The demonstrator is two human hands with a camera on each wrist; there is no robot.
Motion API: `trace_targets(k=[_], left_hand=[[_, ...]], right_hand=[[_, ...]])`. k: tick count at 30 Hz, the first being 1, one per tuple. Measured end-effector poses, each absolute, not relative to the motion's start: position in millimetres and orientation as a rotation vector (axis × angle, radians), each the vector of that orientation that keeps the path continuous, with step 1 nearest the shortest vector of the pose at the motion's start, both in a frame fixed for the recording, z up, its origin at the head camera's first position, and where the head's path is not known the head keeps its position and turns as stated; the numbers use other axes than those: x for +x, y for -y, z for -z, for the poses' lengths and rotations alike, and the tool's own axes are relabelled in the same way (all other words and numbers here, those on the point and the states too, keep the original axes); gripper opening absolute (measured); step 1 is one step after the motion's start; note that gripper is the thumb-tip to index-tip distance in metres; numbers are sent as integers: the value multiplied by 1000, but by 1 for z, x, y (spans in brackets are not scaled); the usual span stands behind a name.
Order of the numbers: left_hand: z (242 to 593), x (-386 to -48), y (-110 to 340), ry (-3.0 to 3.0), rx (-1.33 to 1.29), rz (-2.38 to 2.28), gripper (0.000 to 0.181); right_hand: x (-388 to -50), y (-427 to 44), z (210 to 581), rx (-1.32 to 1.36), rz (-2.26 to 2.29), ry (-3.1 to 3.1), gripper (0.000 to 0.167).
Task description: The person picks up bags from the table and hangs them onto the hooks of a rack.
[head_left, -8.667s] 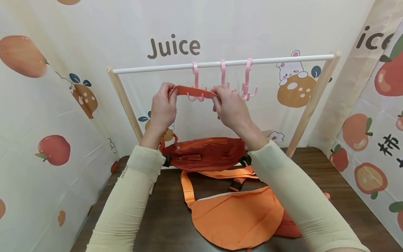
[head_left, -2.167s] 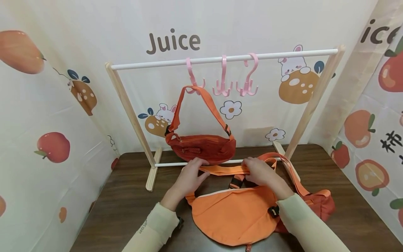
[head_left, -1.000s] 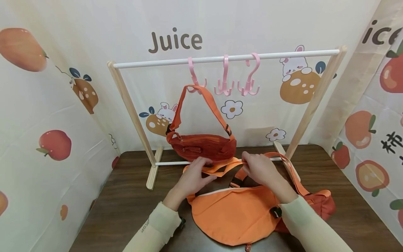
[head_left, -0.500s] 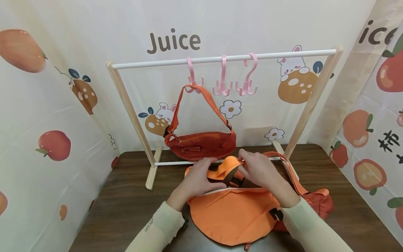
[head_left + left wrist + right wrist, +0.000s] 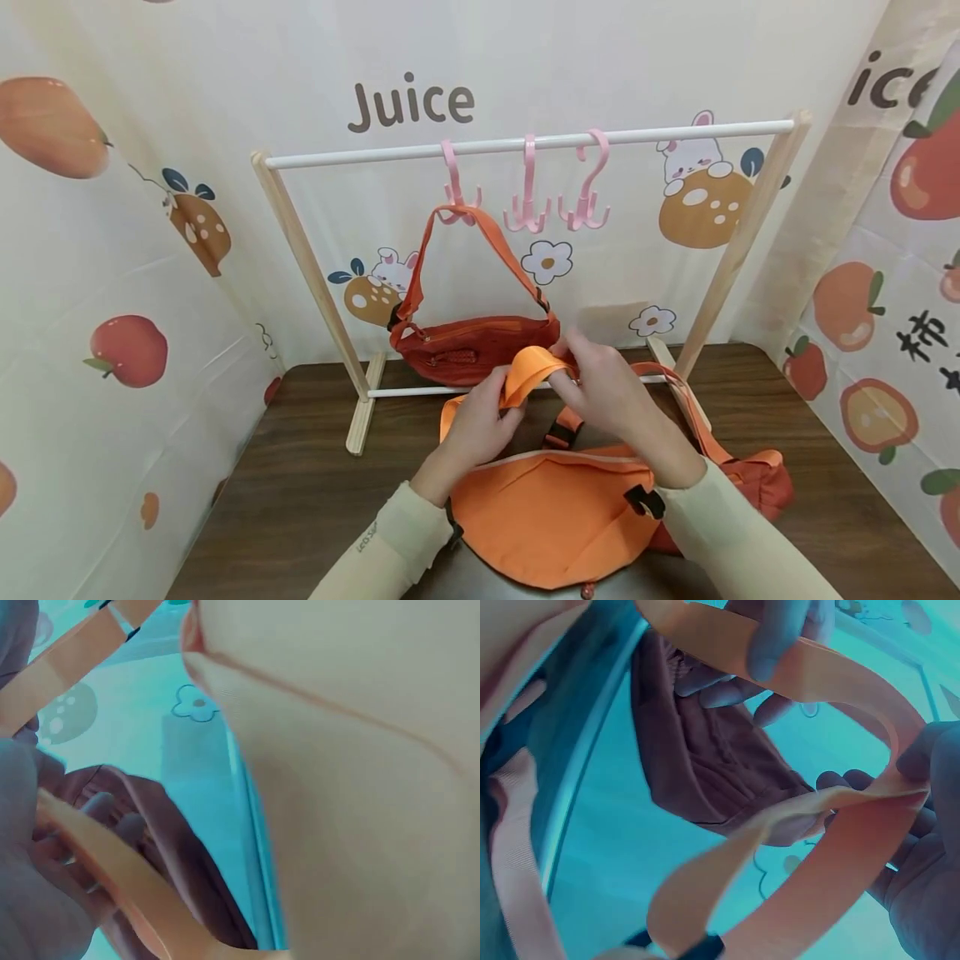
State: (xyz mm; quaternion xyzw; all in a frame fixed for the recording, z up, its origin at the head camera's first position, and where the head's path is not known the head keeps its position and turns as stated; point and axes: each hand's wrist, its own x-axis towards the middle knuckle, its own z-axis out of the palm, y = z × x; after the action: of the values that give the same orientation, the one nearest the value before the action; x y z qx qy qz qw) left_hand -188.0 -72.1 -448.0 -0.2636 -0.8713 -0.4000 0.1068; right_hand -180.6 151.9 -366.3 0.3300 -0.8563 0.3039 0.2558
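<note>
An orange half-moon bag (image 5: pixel 555 517) lies on the table in the head view, its orange strap (image 5: pixel 531 367) lifted in a loop above it. My left hand (image 5: pixel 480 425) pinches the strap between thumb and fingers, as the right wrist view also shows. Close by on the right, my right hand (image 5: pixel 609 392) grips another part of the same strap (image 5: pixel 832 862). Just behind both hands, a red bag (image 5: pixel 480 337) hangs by its strap from the leftmost pink hook (image 5: pixel 457 196). The left wrist view shows the strap (image 5: pixel 124 866) running out past the left hand.
Two more pink hooks, a middle one (image 5: pixel 528 200) and a right one (image 5: pixel 587 200), hang on the white rail (image 5: pixel 360 156) of a wooden-sided rack (image 5: pixel 300 250). Another red bag (image 5: pixel 761 483) lies at the right, partly under the orange bag and right forearm. Black buckles (image 5: pixel 645 502) are on the orange bag.
Earlier both hands held the red bag's strap at the left hook; it now hangs there. Since then they moved down to the orange strap, drew closer together and raised it into a loop.
</note>
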Motion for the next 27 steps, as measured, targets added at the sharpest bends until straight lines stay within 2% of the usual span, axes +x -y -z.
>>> trace_targets(k=[5,14,20,27], left_hand=[[432,-188,76,2373,-739,1330,40],[392,-193,92,2173,-740,1465,41],[365,-194,103,2140,-742,1403,35],[339,-191,114,2166,-764,1334,34]], right_hand=[[-179,-148,355,859,-963,2328,17],[-183,-145,334,820,-1195,2332,24],[-186,-144,322,847,-1303,2327,29],[-188,-146,305,900,-1364,2291,27]])
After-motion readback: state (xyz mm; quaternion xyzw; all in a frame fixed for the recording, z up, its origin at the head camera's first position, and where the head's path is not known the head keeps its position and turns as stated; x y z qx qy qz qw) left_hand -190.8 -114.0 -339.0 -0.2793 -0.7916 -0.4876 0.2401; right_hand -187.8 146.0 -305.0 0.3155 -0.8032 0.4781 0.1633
